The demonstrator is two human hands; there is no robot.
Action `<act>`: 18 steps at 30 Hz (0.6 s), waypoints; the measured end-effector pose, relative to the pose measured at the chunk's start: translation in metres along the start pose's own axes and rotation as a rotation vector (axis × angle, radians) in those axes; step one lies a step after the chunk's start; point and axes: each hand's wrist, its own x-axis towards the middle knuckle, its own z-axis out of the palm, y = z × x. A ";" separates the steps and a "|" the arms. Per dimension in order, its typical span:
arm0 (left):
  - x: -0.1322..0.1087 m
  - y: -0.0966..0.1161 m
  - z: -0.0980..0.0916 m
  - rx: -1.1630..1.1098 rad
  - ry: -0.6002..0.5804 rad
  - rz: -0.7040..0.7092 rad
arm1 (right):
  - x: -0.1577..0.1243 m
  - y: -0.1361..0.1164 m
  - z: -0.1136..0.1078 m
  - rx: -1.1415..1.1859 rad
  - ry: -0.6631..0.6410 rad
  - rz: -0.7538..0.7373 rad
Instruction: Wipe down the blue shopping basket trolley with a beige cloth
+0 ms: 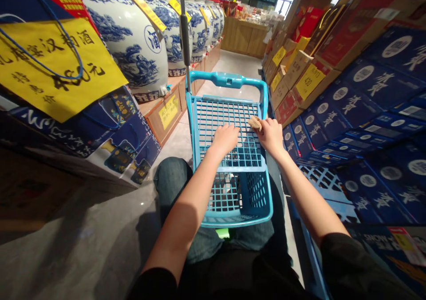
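Observation:
A blue plastic shopping cart (228, 170) stands right in front of me, between my knees, with a mesh flap over its upper part and an open basket below. My left hand (225, 139) is on the mesh near the middle, its fingers curled down against the bars. Pinched in my right hand (272, 136) is a crumpled light-brown rag (255, 123), at the right side of the mesh, just below the cart's handle. Part of the rag is hidden behind my fingers.
Blue-and-white porcelain jars (133, 47) line a wooden ledge at left. Nearer stands a stack of boxes with a yellow price sign (63, 69). Blue cartons (353, 96) are piled close on the right, beside another blue basket (324, 184). A thin pole (184, 29) rises at the cart's left.

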 end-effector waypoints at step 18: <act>0.002 -0.005 -0.003 0.007 -0.035 -0.007 | -0.068 -0.010 -0.006 0.226 -0.043 0.006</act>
